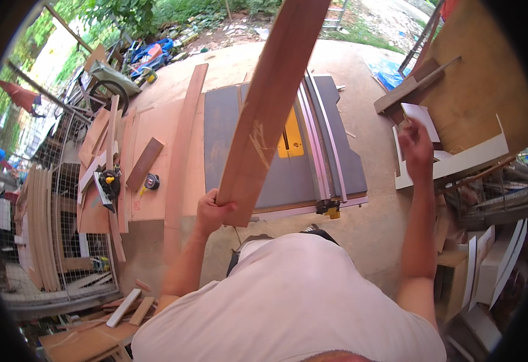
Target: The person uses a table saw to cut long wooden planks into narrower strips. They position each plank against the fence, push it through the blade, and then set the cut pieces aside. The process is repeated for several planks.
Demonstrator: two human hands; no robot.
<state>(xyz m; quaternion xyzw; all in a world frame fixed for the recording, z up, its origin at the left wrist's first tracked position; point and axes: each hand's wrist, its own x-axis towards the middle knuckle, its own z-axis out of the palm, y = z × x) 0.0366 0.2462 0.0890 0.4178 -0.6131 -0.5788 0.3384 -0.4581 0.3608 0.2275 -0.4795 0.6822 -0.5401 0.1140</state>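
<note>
Wooden plank (268, 102) clamped in left hand (211, 211) grip.

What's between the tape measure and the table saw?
Head view: a long wood strip lies on the sheet between the tape measure and the table saw.

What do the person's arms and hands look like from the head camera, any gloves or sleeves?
Both forearms are bare, with no gloves, watch or wristband visible. The left hand and right hand are uncovered, and their fingers show no rings that can be made out. The person wears a light, whitish short-sleeved shirt; its sleeves end above the elbows. The picture is slightly blurred, so fine detail is unclear.
</note>
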